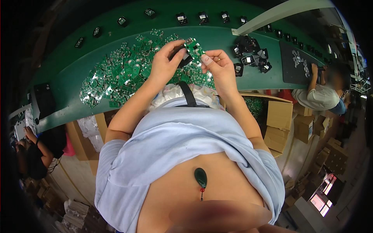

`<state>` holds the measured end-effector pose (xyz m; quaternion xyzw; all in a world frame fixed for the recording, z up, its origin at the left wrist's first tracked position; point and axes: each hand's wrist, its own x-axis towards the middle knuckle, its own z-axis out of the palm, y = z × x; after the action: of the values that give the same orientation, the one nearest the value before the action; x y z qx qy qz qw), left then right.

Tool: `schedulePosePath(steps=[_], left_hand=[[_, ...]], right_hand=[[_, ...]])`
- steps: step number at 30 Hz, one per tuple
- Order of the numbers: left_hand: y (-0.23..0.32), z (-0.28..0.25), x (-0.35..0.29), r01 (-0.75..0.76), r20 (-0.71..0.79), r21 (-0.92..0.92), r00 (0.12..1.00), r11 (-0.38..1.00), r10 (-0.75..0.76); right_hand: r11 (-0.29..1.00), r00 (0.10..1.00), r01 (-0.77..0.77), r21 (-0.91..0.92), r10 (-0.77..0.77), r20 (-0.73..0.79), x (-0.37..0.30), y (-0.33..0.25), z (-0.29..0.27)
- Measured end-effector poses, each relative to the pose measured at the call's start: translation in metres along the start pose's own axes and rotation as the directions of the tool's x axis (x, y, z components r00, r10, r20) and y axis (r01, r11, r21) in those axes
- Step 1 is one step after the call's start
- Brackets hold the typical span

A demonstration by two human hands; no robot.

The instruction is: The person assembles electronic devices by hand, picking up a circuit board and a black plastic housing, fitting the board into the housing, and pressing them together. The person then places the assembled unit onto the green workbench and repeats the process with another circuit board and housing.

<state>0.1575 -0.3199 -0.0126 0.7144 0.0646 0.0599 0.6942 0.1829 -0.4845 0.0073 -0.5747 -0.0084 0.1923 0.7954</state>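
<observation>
A green circuit board (195, 49) was being pinched!
Beyond the workbench's (66, 88) near edge, it was held by the right hand's (219, 66) fingertips; a black case was clasped (186, 61) in the left hand's (166, 61) curled fingers.

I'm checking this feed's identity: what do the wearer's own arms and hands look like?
The left hand and right hand are ungloved. The forearms are bare, with no watch, cable or marking visible. The sleeves are short, plain and light blue. A ring on the right hand is too small to confirm.
</observation>
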Motion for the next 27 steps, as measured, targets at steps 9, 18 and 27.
schedulePosePath(steps=[9, 18, 27], left_hand=[[0.004, 0.009, -0.004, 0.198, 0.069, -0.156, 0.980, 0.968, -0.189], [0.009, 0.009, -0.010, 0.052, 0.101, 0.030, 0.993, 0.998, -0.055], [0.028, 0.003, -0.011, -0.486, -0.001, 0.365, 0.852, 0.794, 0.523]], right_hand=[[0.985, 0.991, 0.116, -0.130, -0.123, -0.053, -0.012, 0.011, 0.004], [0.562, 0.789, 0.562, -0.607, -0.584, 0.190, -0.006, -0.001, 0.009], [-0.039, 0.593, 0.628, -0.777, -0.623, 0.510, -0.003, -0.029, 0.011]])
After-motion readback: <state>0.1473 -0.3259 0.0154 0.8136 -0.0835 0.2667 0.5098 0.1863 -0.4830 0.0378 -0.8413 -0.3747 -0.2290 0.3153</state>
